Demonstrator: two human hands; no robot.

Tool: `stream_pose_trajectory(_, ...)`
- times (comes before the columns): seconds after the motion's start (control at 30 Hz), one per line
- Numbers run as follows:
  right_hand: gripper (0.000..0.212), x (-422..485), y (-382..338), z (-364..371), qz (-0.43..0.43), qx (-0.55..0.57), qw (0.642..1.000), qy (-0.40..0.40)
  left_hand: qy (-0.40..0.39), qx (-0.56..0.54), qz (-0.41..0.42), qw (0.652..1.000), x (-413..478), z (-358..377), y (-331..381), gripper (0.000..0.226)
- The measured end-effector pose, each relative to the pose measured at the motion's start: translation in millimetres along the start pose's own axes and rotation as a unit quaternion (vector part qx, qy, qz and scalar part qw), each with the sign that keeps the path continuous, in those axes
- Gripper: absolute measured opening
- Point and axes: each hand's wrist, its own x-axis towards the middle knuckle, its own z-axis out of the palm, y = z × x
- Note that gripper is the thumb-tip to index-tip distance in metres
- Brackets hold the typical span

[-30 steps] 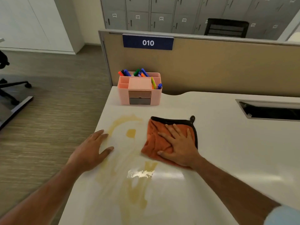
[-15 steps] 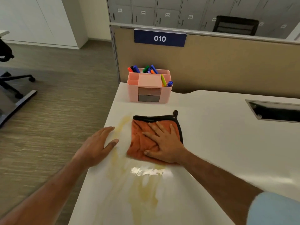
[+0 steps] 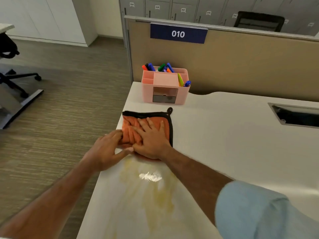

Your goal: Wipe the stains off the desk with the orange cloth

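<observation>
- The orange cloth [image 3: 148, 128] was pressed flat on the counter [image 3: 224, 135] near its left edge, under the right hand [image 3: 151, 140], whose fingers [image 3: 146, 124] were spread.
- The left hand [image 3: 105, 150] was laid just beside it — fingers loosely together, touching the cloth's left edge, gripping nothing.
- The remaining yellow stains [image 3: 151, 192] lay nearer the body than the cloth — so a pull backward was judged the coming stroke.

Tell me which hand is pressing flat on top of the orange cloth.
The right hand, palm down on the orange cloth; the left hand only touches the cloth's left edge.
</observation>
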Motion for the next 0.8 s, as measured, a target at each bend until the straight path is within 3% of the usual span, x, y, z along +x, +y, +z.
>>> stream_pose_trajectory(0.1, 0.078, -34.2, 31.4, -3.4, -0.033, 0.014, 0.999, 0.013, -0.005, 0.022, -0.001, 1.000, -5.1, -0.6, -9.5, 0.068)
stream_pose_trajectory(0.23, 0.077, -41.5, 59.0, -11.0, 0.052, 0.012, 0.999, 0.011, -0.015, 0.029, -0.008, 0.999, -6.2, -4.1, -8.3, 0.079)
stream_pose_trajectory(0.37, 0.084, 5.0, 32.1, -8.4, 0.114, 0.014, 0.993, -0.010, 0.003, 0.000, -0.026, 1.000, -10.9, -4.2, -4.2, 0.068)
stream_pose_trajectory(0.5, 0.085, 2.3, -3.9, -0.2, 0.048, 0.010, 0.999, -0.007, 0.067, -0.065, -0.074, 0.993, -16.5, 2.7, -0.2, 0.067)
stream_pose_trajectory(0.67, 0.072, -93.7, 38.7, -1.8, -0.017, 0.027, 0.999, 0.021, 0.043, -0.049, -0.049, 0.997, -13.5, 15.0, 1.1, 0.068)
stream_pose_trajectory(0.8, 0.076, -126.5, 91.0, -18.5, 0.080, 0.009, 0.997, 0.018, -0.004, 0.016, -0.020, 1.000, -0.9, 15.4, -5.1, 0.069)
